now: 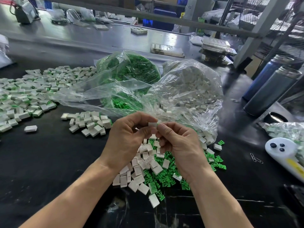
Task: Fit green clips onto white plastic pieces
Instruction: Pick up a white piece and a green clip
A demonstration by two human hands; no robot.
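While both hands' fingers [153,130] pinch white piece [152,125], green clip [158,125] mostly hidden

I see a black table [49,162] carrying a near heap of white pieces [141,163] mixed with green clips [166,178], a big spread of assembled pieces [28,94] at left, two clear bags [189,89], two bottles [269,91] and paperclips [256,158] at right.

The right hand [176,142] hides most of the green clip [158,125].
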